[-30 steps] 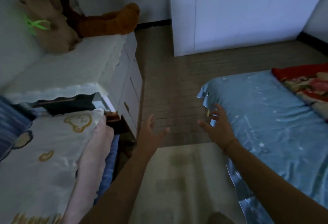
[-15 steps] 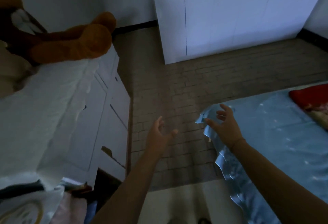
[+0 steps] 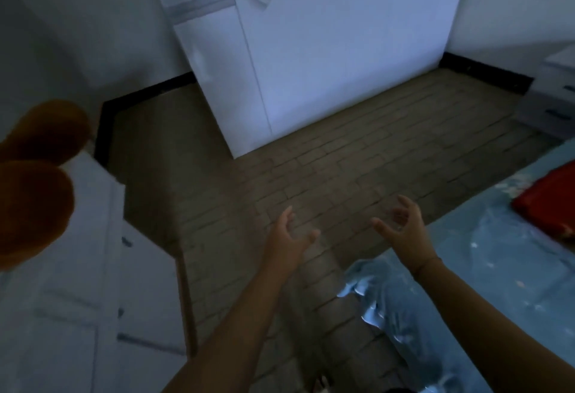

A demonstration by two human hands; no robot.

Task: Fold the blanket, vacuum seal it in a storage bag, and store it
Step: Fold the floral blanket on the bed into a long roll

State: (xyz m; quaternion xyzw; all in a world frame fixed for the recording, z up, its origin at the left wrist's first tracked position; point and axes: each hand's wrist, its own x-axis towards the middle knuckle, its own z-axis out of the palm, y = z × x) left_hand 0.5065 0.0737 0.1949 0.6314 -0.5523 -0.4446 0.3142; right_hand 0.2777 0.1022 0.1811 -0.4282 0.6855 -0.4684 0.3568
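Both held apart, left hand (image 3: 287, 238) spread — right hand (image 3: 403, 231) (fingers curled)

The blanket (image 3: 547, 203) shows only as a red corner at the right edge of the frame, a little above mid-height; the picture's border cuts off the rest. It lies on the light blue bed sheet (image 3: 466, 268), its near corner pointing toward the frame's centre. The visible cloth is plain bright red, with a thin lighter strip at its lower right, too blurred to read. Whether it is folded cannot be told.
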